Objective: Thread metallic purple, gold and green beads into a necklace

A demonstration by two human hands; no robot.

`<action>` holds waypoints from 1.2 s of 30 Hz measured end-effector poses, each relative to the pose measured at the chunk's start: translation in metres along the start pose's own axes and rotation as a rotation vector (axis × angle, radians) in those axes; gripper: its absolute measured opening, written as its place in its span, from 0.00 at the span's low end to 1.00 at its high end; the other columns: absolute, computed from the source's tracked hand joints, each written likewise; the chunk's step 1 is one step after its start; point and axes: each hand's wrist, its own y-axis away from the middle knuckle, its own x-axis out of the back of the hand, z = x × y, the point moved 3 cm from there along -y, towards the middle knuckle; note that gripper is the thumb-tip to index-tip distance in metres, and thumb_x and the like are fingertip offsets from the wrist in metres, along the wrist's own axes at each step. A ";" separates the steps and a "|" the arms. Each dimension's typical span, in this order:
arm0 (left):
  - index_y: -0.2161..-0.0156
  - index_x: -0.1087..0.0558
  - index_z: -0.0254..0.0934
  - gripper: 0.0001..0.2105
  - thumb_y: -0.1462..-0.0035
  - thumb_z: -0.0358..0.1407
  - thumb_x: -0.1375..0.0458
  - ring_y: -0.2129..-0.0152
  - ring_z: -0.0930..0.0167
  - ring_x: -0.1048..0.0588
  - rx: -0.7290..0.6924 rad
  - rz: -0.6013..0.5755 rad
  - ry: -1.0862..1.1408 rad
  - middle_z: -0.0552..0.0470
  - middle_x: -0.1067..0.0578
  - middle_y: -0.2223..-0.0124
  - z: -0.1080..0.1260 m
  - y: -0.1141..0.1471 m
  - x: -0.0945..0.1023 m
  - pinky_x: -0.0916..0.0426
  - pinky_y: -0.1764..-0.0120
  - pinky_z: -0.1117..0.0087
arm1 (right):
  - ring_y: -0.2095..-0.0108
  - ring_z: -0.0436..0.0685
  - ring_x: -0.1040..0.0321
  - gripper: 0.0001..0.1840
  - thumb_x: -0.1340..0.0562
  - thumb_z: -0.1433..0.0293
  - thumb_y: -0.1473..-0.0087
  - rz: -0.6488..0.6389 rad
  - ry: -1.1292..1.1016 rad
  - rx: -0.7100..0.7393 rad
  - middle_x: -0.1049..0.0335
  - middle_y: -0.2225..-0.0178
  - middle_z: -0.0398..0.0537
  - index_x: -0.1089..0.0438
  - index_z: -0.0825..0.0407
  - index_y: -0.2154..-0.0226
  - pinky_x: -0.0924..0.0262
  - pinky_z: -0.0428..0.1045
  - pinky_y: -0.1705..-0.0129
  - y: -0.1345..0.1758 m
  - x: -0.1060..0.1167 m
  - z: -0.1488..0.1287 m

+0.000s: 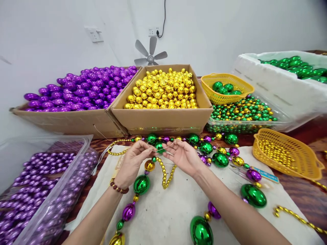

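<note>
My left hand (131,163), with a brown bead bracelet at the wrist, is closed in a pinch on a thin pale string (159,150). The string runs across to my right hand (185,156), whose thumb and forefinger pinch it too, the other fingers loosely bent. Just below hangs a loop of small gold beads (165,182). From beneath my left hand a strand of green, gold and purple beads (141,184) runs down toward me. Behind the fingers lies a round green bead (159,147), partly covered by them.
A pale cloth (158,211) covers the table's middle. Behind it stand cardboard boxes of purple beads (84,88) and gold beads (160,88). A clear tub (87,144) is at left; yellow baskets (288,170) and a white foam box (276,88) are at right. Finished-looking bead strands (221,160) lie near my right forearm.
</note>
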 end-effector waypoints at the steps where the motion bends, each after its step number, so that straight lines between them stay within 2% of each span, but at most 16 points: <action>1: 0.67 0.31 0.38 0.07 0.44 0.37 0.38 0.67 0.70 0.24 0.017 0.001 0.054 0.51 0.23 0.65 0.000 0.001 -0.001 0.31 0.58 0.66 | 0.58 0.55 0.29 0.06 0.44 0.64 0.42 -0.012 -0.021 -0.008 0.29 0.65 0.44 0.36 0.48 0.67 0.35 0.57 0.52 -0.001 -0.001 0.002; 5: 0.68 0.34 0.38 0.07 0.42 0.35 0.39 0.71 0.73 0.26 0.047 -0.014 0.182 0.56 0.25 0.72 0.002 0.004 -0.005 0.32 0.57 0.66 | 0.72 0.50 0.34 0.05 0.40 0.68 0.45 -0.033 -0.032 -0.028 0.38 0.75 0.38 0.38 0.49 0.69 0.36 0.51 0.60 -0.003 0.006 0.013; 9: 0.69 0.35 0.38 0.08 0.43 0.34 0.39 0.76 0.75 0.28 0.036 -0.018 0.121 0.58 0.28 0.76 0.001 0.003 -0.011 0.33 0.62 0.69 | 0.76 0.48 0.38 0.08 0.36 0.69 0.49 -0.063 0.046 -0.064 0.40 0.77 0.37 0.37 0.51 0.70 0.41 0.47 0.69 0.000 0.015 0.020; 12: 0.69 0.35 0.38 0.08 0.43 0.35 0.39 0.77 0.74 0.29 0.070 -0.058 0.036 0.58 0.28 0.77 -0.003 0.001 -0.011 0.35 0.67 0.71 | 0.78 0.47 0.39 0.08 0.35 0.70 0.49 -0.086 0.125 -0.058 0.40 0.79 0.36 0.36 0.52 0.72 0.44 0.45 0.72 0.002 0.016 0.014; 15: 0.67 0.35 0.38 0.07 0.42 0.36 0.40 0.77 0.74 0.29 0.112 -0.134 -0.012 0.57 0.28 0.76 -0.004 -0.003 -0.008 0.35 0.68 0.71 | 0.76 0.48 0.34 0.07 0.35 0.70 0.49 -0.106 0.205 -0.013 0.35 0.78 0.38 0.35 0.53 0.72 0.41 0.45 0.71 0.002 0.009 -0.007; 17: 0.66 0.34 0.37 0.07 0.41 0.36 0.40 0.75 0.74 0.28 0.119 -0.203 -0.032 0.56 0.26 0.71 -0.002 -0.006 -0.008 0.34 0.66 0.71 | 0.73 0.51 0.31 0.07 0.35 0.69 0.49 -0.139 0.245 0.008 0.31 0.76 0.41 0.34 0.53 0.71 0.36 0.48 0.68 0.002 -0.001 -0.023; 19: 0.67 0.33 0.37 0.07 0.42 0.37 0.40 0.72 0.74 0.27 0.119 -0.285 -0.054 0.53 0.26 0.64 0.001 -0.007 -0.012 0.34 0.65 0.70 | 0.71 0.53 0.29 0.08 0.34 0.67 0.49 -0.169 0.271 0.019 0.29 0.75 0.43 0.33 0.53 0.70 0.33 0.51 0.65 0.001 -0.013 -0.035; 21: 0.67 0.33 0.37 0.08 0.42 0.38 0.40 0.68 0.71 0.27 0.126 -0.344 -0.076 0.52 0.26 0.62 0.002 -0.007 -0.019 0.34 0.66 0.71 | 0.72 0.53 0.29 0.09 0.34 0.66 0.49 -0.166 0.286 0.040 0.28 0.74 0.44 0.34 0.53 0.70 0.31 0.52 0.65 0.001 -0.022 -0.041; 24: 0.66 0.33 0.38 0.07 0.41 0.38 0.41 0.63 0.69 0.27 0.123 -0.355 -0.127 0.53 0.26 0.65 0.001 -0.005 -0.029 0.36 0.66 0.73 | 0.73 0.52 0.29 0.11 0.35 0.63 0.51 -0.124 0.321 0.081 0.29 0.75 0.42 0.35 0.52 0.70 0.30 0.52 0.67 0.001 -0.029 -0.042; 27: 0.67 0.32 0.39 0.07 0.41 0.38 0.40 0.63 0.70 0.26 0.105 -0.338 -0.168 0.53 0.24 0.64 -0.003 -0.004 -0.035 0.35 0.60 0.71 | 0.73 0.53 0.29 0.10 0.38 0.62 0.49 -0.064 0.392 0.131 0.30 0.73 0.42 0.38 0.50 0.69 0.29 0.54 0.65 0.004 -0.029 -0.041; 31: 0.66 0.32 0.40 0.08 0.42 0.41 0.40 0.69 0.69 0.25 0.131 -0.337 -0.204 0.54 0.23 0.69 -0.012 -0.003 -0.041 0.34 0.63 0.71 | 0.66 0.54 0.27 0.07 0.44 0.63 0.44 0.043 0.617 0.174 0.30 0.69 0.43 0.40 0.49 0.66 0.29 0.54 0.62 0.023 -0.009 -0.054; 34: 0.65 0.32 0.41 0.09 0.44 0.42 0.39 0.71 0.68 0.24 0.130 -0.310 -0.218 0.54 0.23 0.71 -0.015 0.000 -0.045 0.33 0.65 0.70 | 0.65 0.54 0.29 0.07 0.44 0.63 0.43 0.182 0.941 0.163 0.29 0.66 0.44 0.36 0.50 0.65 0.32 0.50 0.64 0.065 0.029 -0.083; 36: 0.64 0.32 0.41 0.10 0.44 0.43 0.39 0.72 0.68 0.24 0.127 -0.269 -0.236 0.55 0.23 0.72 -0.015 0.003 -0.049 0.32 0.66 0.70 | 0.64 0.54 0.31 0.07 0.44 0.66 0.42 0.312 1.214 0.158 0.29 0.67 0.44 0.33 0.50 0.67 0.37 0.49 0.60 0.104 0.061 -0.108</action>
